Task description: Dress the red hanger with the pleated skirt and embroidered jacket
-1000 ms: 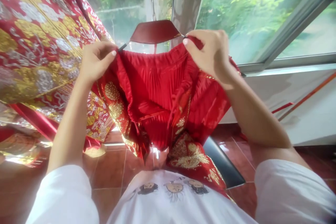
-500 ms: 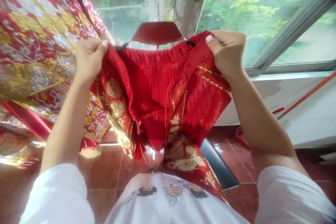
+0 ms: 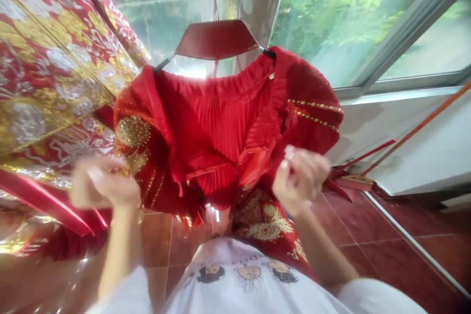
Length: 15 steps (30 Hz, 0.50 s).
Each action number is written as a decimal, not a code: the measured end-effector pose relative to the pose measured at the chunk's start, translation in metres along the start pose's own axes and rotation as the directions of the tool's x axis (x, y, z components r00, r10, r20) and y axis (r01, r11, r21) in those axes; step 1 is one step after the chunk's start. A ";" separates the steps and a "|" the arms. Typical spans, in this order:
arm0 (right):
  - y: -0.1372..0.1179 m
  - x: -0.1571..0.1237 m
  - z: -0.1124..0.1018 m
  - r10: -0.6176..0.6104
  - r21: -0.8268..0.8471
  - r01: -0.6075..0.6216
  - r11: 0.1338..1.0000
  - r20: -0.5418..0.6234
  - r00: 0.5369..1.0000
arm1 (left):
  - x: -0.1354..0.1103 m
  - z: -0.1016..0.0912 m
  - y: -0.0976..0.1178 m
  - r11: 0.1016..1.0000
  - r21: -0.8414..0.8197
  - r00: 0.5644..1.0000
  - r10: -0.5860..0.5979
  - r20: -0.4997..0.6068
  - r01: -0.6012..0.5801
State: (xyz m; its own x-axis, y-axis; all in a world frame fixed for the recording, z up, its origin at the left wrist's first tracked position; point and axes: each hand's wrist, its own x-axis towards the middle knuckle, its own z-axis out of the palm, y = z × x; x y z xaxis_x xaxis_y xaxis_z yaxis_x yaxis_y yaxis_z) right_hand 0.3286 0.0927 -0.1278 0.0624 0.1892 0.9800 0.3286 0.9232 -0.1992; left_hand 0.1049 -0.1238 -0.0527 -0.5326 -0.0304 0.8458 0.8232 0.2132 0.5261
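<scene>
A red pleated garment [image 3: 221, 117] with gold embroidery hangs from the clips of a dark red hanger [image 3: 215, 39] in front of the window. My left hand [image 3: 105, 184] is low at the garment's left edge, over the gold-patterned cloth, and is smeared by motion. My right hand [image 3: 300, 176] is below the garment's right shoulder, with its fingers curled against the red fabric. What it holds, if anything, I cannot make out. The garment's embroidered lower part [image 3: 265, 221] hangs down to my white shirt.
A large red and gold brocade cloth [image 3: 47, 73] hangs at the left. A window [image 3: 349, 14] with greenery behind it fills the background. Red strips [image 3: 364, 157] lie against the white wall. The floor has red tiles [image 3: 386, 240].
Both hands have let go of the garment's top corners at the hanger clips and dropped down to its lower part. The garment now hangs from the hanger on its own.
</scene>
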 end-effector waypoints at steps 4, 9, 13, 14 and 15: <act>-0.043 -0.096 -0.017 0.353 0.077 -0.420 0.904 0.420 0.836 | -0.130 0.004 -0.007 0.994 -0.100 0.955 -0.020 0.296 0.052; -0.056 -0.135 -0.001 0.499 -0.023 -0.672 0.740 0.689 0.526 | -0.207 0.050 -0.002 0.830 0.010 0.473 -0.327 0.818 0.557; -0.036 -0.116 0.030 0.628 -0.302 -0.614 0.729 0.652 0.425 | -0.189 0.067 -0.004 0.884 -0.074 0.580 -0.238 0.779 0.462; -0.032 -0.110 0.038 0.633 -0.334 -0.599 0.728 0.664 0.398 | -0.181 0.068 -0.005 0.886 -0.086 0.606 -0.238 0.759 0.457; -0.031 -0.105 0.045 0.623 -0.342 -0.589 0.732 0.686 0.376 | -0.174 0.068 -0.006 0.879 -0.091 0.614 -0.250 0.748 0.469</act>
State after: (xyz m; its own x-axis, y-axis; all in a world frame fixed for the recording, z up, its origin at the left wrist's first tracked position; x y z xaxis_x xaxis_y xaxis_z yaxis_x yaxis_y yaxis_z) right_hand 0.2697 0.0597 -0.2245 -0.4178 0.8760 0.2412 0.5262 0.4497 -0.7218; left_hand 0.1797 -0.0534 -0.2091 -0.6800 0.6587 0.3218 0.4918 0.0842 0.8666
